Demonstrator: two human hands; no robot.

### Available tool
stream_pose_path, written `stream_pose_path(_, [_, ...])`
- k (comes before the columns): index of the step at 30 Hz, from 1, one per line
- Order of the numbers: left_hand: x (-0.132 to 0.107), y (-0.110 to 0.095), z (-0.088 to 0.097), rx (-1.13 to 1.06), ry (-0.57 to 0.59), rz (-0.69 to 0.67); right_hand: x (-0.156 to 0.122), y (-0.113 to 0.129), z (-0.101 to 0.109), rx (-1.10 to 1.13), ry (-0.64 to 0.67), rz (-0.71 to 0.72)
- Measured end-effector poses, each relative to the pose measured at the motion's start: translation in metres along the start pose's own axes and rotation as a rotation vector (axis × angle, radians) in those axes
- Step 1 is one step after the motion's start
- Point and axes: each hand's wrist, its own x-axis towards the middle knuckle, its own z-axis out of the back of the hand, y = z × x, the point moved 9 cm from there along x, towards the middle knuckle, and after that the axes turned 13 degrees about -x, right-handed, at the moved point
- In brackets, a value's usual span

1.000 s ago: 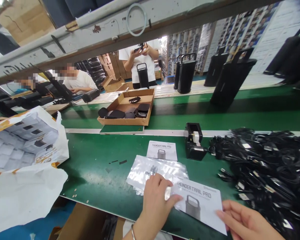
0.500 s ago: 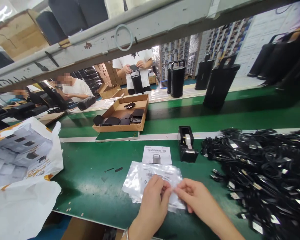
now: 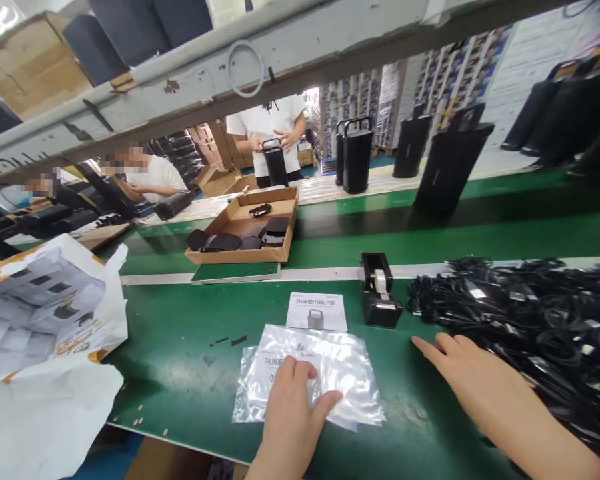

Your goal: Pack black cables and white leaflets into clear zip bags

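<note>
My left hand (image 3: 291,413) lies flat, fingers spread, on a stack of clear plastic bags (image 3: 347,377) on the green table; a white booklet shows inside the top bag. My right hand (image 3: 473,373) is stretched out open, fingers pointing left, beside the pile of black coiled cables (image 3: 530,320), holding nothing. A loose white booklet (image 3: 317,311) printed "Thunder Trail Pro" lies just beyond the bags. A black tape dispenser (image 3: 379,290) stands to its right.
A cardboard tray of black parts (image 3: 240,255) sits beyond a white strip on the conveyor. Tall black speakers (image 3: 450,163) stand on the far belt. White wrapping and a printed box (image 3: 45,313) lie at the left. People work across the line.
The booklet that my hands held has gone into the top bag. My right hand has left the bags and moved right toward the cables. My left hand now presses flat on the bags.
</note>
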Motion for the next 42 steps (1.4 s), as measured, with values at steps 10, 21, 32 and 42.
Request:
stream_pose_path(10, [0.007, -0.001, -0.005, 0.056, -0.06, -0.027, -0.001, 0.023, -0.013, 1.366, 0.116, -0.49])
stream_pose_path(21, [0.008, -0.008, -0.005, -0.063, 0.023, -0.048, -0.026, 0.018, -0.008, 0.936, 0.229, -0.406])
stream_pose_path(32, [0.003, -0.01, 0.007, -0.237, -0.049, -0.048, -0.012, 0.079, 0.011, 0.964, 0.264, -0.126])
stream_pose_path(42, [0.0, -0.047, 0.017, -0.359, -0.059, -0.201, 0.032, 0.099, 0.048, 1.147, 0.268, -0.047])
